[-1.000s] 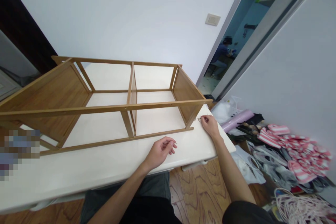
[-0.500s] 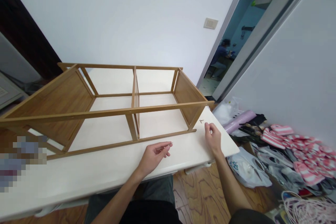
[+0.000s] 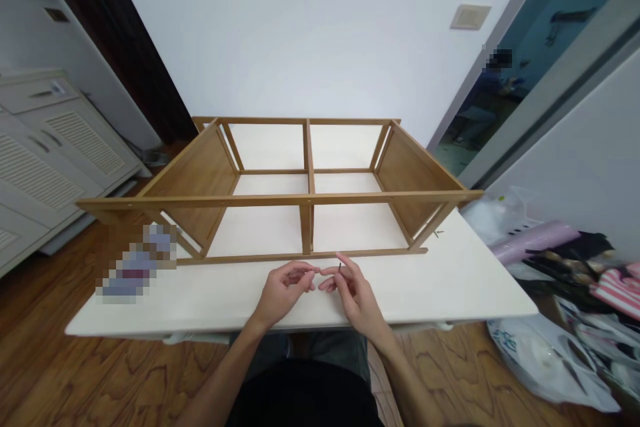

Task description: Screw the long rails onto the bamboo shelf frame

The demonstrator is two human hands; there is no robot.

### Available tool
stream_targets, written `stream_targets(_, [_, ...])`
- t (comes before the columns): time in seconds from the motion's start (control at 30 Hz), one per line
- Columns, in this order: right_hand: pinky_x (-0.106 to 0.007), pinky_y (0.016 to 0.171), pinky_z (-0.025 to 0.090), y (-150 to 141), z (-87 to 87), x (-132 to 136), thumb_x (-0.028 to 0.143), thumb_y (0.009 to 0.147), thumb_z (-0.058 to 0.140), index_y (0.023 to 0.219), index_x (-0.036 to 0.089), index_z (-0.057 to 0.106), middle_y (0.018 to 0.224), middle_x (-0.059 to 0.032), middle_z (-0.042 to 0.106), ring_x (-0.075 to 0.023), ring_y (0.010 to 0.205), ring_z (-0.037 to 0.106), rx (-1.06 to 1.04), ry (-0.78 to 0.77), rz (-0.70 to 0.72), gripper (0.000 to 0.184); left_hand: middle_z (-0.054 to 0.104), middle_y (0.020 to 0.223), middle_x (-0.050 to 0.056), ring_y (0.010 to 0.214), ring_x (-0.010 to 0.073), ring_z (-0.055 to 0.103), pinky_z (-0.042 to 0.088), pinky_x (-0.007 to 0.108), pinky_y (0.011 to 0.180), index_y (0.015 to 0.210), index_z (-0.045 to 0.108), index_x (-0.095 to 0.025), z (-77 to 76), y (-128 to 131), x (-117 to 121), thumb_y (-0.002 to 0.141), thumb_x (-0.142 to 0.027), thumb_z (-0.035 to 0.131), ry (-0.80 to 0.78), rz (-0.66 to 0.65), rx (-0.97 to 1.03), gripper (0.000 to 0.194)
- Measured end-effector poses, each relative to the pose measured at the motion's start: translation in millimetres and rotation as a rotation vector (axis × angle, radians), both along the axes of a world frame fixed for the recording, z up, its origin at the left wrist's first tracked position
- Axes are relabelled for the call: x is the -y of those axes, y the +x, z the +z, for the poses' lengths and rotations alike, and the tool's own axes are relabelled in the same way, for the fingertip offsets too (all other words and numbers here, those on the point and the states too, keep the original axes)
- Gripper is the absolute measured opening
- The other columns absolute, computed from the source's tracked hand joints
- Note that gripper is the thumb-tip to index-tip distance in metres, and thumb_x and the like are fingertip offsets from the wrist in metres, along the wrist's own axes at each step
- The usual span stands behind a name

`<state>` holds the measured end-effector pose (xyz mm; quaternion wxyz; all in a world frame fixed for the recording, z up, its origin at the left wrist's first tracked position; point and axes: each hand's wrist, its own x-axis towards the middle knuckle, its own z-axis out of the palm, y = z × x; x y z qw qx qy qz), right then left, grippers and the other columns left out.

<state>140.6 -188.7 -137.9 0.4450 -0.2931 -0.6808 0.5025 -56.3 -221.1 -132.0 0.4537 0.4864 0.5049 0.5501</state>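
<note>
A wooden shelf frame (image 3: 240,201) lies on its side on the white table (image 3: 210,307), with boards at both ends and a divider in the middle. Just in front of its lower rail, both hands meet at the fingertips. My left hand (image 3: 284,290) is closed in a pinch; whatever it holds is too small to make out. Between thumb and fingers of my right hand (image 3: 356,297) a small, thin dark screw (image 3: 340,268) stands up. Several similar screws (image 3: 439,233) lie on the tabletop by the frame's right end.
A white wall (image 3: 310,33) rises behind the table. Plastic bags (image 3: 545,360), a purple roll (image 3: 537,240) and striped cloth crowd the floor at right. A louvred cabinet (image 3: 60,140) stands at left. Another person (image 3: 483,93) sits beyond the doorway.
My right hand has come from beside the loose screws over to my left hand, bringing a screw. The view has turned left, showing more of the cabinet.
</note>
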Motion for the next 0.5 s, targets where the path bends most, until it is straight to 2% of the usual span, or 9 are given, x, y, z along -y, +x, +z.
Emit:
stream_targets(0.07, [-0.034, 0.077, 0.062, -13, -4.2, 4, 0.045, 0.109, 0.048, 0.149, 0.029, 0.04, 0.113, -0.0094, 0.076, -0.0169, 0.081, 0.077, -0.057, -0.074, -0.002, 0.043, 0.081, 0.111, 0.015, 0.074, 0.0168, 0.076, 0.063, 0.029, 0.067, 0.094, 0.072, -0.015, -0.4, -15, 5, 0.089, -0.048, 0.076, 0.016, 0.034, -0.013, 0.033])
stream_targets(0.1, [-0.034, 0.076, 0.062, -18, -5.1, 5, 0.047, 0.108, 0.051, 0.145, 0.028, 0.041, 0.111, -0.0097, 0.077, -0.0175, 0.08, 0.077, -0.074, -0.112, -0.007, 0.042, 0.08, 0.115, 0.016, 0.081, 0.0186, 0.077, 0.063, 0.029, 0.068, 0.092, 0.071, -0.016, -0.6, -22, 7, 0.089, -0.048, 0.076, 0.024, 0.047, -0.019, 0.033])
stream_targets(0.2, [-0.031, 0.068, 0.061, -29, -2.6, 5, 0.05, 0.105, 0.057, 0.119, 0.025, 0.053, 0.099, -0.0091, 0.08, -0.0181, 0.072, 0.077, -0.063, -0.176, -0.013, 0.029, 0.081, 0.112, 0.016, 0.094, 0.0224, 0.078, 0.064, 0.03, 0.072, 0.089, 0.067, -0.016, -1.8, -39, 10, 0.09, -0.049, 0.075, 0.034, 0.06, -0.038, 0.033])
stream_targets(0.33, [-0.027, 0.057, 0.056, -38, 7.2, -1, 0.051, 0.1, 0.064, 0.096, 0.022, 0.061, 0.077, -0.0041, 0.077, -0.0157, 0.057, 0.071, -0.005, -0.158, -0.006, 0.029, 0.081, 0.086, 0.008, 0.074, 0.0172, 0.076, 0.063, 0.029, 0.07, 0.092, 0.066, -0.016, -3.5, -50, 10, 0.092, -0.044, 0.073, 0.031, 0.093, -0.079, 0.029])
stream_targets(0.4, [-0.025, 0.055, 0.054, -42, 10.5, -3, 0.049, 0.098, 0.068, 0.091, 0.021, 0.066, 0.069, -0.0018, 0.072, -0.0136, 0.054, 0.067, 0.029, -0.128, -0.021, 0.029, 0.079, 0.083, 0.005, 0.069, 0.0152, 0.074, 0.062, 0.027, 0.069, 0.094, 0.069, -0.016, -3.6, -51, 9, 0.092, -0.041, 0.074, 0.034, 0.115, -0.114, 0.025])
stream_targets(0.47, [-0.024, 0.056, 0.053, -46, 10.8, -3, 0.046, 0.098, 0.068, 0.094, 0.02, 0.069, 0.068, -0.0009, 0.071, -0.0126, 0.055, 0.065, 0.057, -0.102, -0.038, 0.026, 0.079, 0.088, 0.005, 0.07, 0.0143, 0.074, 0.061, 0.025, 0.069, 0.096, 0.073, -0.017, -3.4, -51, 9, 0.092, -0.039, 0.075, 0.041, 0.125, -0.156, 0.023])
stream_targets(0.5, [-0.024, 0.058, 0.054, -48, 9.7, -3, 0.045, 0.1, 0.066, 0.103, 0.021, 0.07, 0.071, -0.0008, 0.072, -0.0125, 0.057, 0.066, 0.063, -0.092, -0.044, 0.025, 0.08, 0.091, 0.005, 0.072, 0.0144, 0.075, 0.062, 0.025, 0.07, 0.097, 0.075, -0.017, -3.4, -50, 9, 0.092, -0.038, 0.075, 0.046, 0.125, -0.178, 0.021])
